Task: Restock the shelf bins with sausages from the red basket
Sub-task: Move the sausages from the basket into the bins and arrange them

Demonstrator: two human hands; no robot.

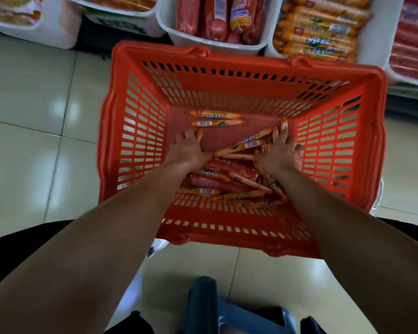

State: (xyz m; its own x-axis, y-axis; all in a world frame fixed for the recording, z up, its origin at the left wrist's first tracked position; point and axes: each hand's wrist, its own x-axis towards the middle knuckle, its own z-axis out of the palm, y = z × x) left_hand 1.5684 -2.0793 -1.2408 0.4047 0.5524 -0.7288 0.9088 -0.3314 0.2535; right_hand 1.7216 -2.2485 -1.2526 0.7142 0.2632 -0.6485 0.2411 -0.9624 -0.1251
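The red basket (227,90) stands on the floor below the shelf bins. On its bottom lie several thin orange sausages (215,115) and a few thick red sausages (229,168). Both my hands are down inside it. My left hand (187,149) lies flat on the basket floor with fingers spread, and an orange sausage tip shows at its fingertips. My right hand (281,154) grips a few orange sausages that stick out past its fingers. One white bin (164,22) holds thick red sausages, and the bin to its right (369,42) holds orange sausages.
More white bins of packaged sausages stand at the far left (34,34) and far right (393,75). The glossy tiled floor (46,112) surrounds the basket. A blue-grey stool (215,309) is under me at the bottom edge. Something white (159,245) shows under the basket's near corner.
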